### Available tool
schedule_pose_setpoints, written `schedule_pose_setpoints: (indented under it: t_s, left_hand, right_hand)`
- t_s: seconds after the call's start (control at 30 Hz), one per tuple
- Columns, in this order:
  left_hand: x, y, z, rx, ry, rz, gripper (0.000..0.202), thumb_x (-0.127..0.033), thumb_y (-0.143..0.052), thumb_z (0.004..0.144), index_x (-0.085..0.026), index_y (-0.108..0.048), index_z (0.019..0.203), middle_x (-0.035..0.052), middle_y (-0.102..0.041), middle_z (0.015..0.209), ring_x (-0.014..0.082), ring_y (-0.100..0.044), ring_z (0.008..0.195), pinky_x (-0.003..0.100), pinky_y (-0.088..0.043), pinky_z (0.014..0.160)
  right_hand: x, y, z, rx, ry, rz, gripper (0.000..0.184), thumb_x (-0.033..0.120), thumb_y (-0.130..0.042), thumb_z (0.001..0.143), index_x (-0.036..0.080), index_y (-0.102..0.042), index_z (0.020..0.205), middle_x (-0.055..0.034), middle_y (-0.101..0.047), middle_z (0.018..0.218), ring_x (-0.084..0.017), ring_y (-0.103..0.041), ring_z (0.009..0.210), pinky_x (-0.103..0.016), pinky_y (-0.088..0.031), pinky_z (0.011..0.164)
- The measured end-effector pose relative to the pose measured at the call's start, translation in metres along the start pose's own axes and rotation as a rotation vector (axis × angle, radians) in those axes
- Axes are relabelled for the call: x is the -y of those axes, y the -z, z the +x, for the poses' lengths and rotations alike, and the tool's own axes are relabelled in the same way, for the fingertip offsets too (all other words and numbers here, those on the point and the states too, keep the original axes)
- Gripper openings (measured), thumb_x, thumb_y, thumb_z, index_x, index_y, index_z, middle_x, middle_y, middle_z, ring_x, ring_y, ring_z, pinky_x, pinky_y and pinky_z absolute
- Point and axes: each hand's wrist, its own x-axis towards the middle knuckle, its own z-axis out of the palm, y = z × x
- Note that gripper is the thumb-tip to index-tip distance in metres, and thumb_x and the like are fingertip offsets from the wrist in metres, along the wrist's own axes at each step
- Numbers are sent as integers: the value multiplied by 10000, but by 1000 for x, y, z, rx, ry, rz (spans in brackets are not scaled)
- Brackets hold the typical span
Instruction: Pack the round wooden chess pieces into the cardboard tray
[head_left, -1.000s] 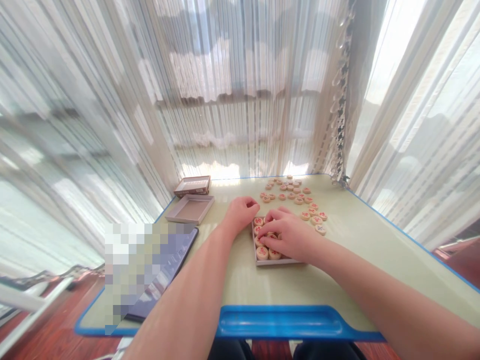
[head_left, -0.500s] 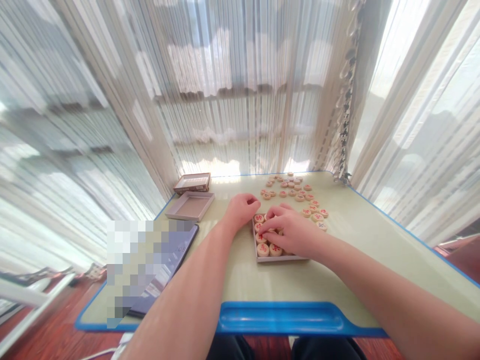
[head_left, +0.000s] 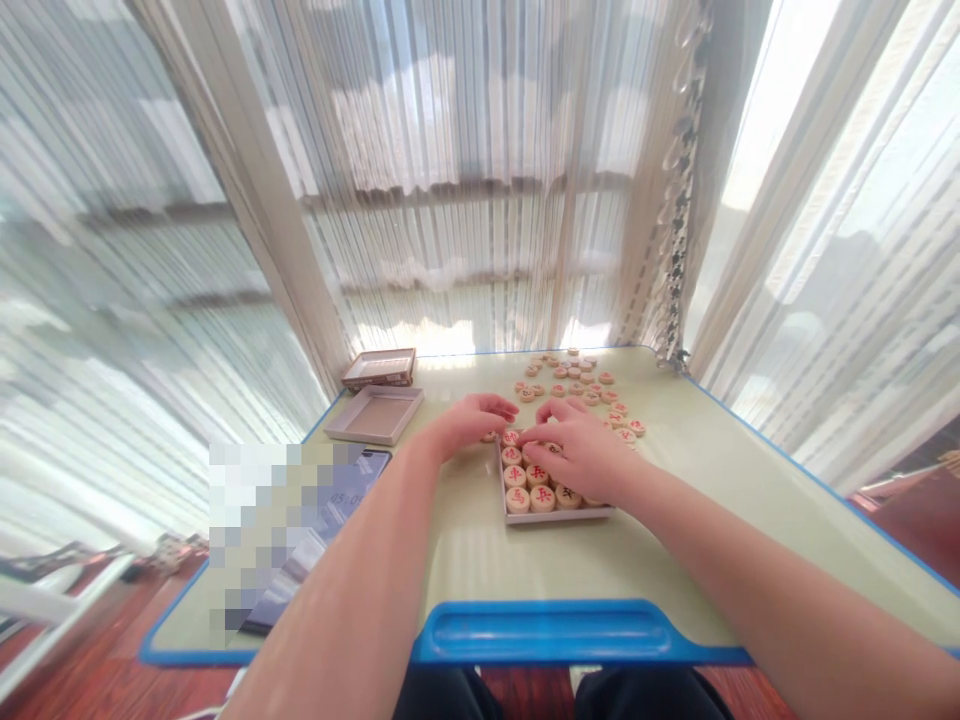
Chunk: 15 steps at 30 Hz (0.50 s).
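Observation:
A shallow box [head_left: 559, 517] holds rows of round wooden Chinese chess pieces with red or dark characters, among them a piece [head_left: 517, 499] in the near left corner. My right hand [head_left: 589, 445] hovers over the box's far part, fingers apart and bent down to the pieces, covering several. At the box's far left corner is my left hand [head_left: 476, 418], its fingers loosely stretched to the right. Just beneath it shows one chess piece [head_left: 489, 436], apparently outside the box; whether the hand touches it is unclear.
Loose chess pieces [head_left: 574, 372] lie scattered behind and right of the box. A box lid or tray [head_left: 375, 414] and another box [head_left: 379, 366] are at the far left. A tablet [head_left: 307, 535], partly pixelated, lies left. The table has a blue edge [head_left: 551, 632]; curtains hang behind.
My right hand has moved from the box's near left pieces toward its far side, uncovering the front rows. My left hand's fingers have straightened, and a piece now shows beneath it.

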Motion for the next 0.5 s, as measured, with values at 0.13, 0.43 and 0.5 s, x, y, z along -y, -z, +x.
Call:
schedule_pose_setpoints:
  t_s: [0.13,0.43,0.5]
  left_hand:
    - [3,0,1,17,-5,9,417,-172,-579,601,-180,-609,1017,64,-606,1102,193,-560,963,265,-456,730]
    - [3,2,1,36,-1,-1,411,-176,-562,617,-188,-601,1026,62,-605,1107,210,-553,976,297,-450,757]
    - [4,2,2,38,-8,-10,399,-176,-563,617,-188,-606,1014,61,-609,1098,212,-548,992,297,-448,769]
  right_hand:
    - [2,0,-1,22,17,-20,253,357,-455,836,309,-695,905,-50,-512,900,-216,-441,901,-379,-373,821]
    - [2,-1,0,45,-12,-29,286,393,-441,840,329,-653,1020,-51,-513,922,-219,-431,920,-379,-365,843]
    - [2,-1,0,47,-13,-23,286,395,-442,839,330,-653,1019,-50,-514,927,-219,-430,919,-380,-365,841]
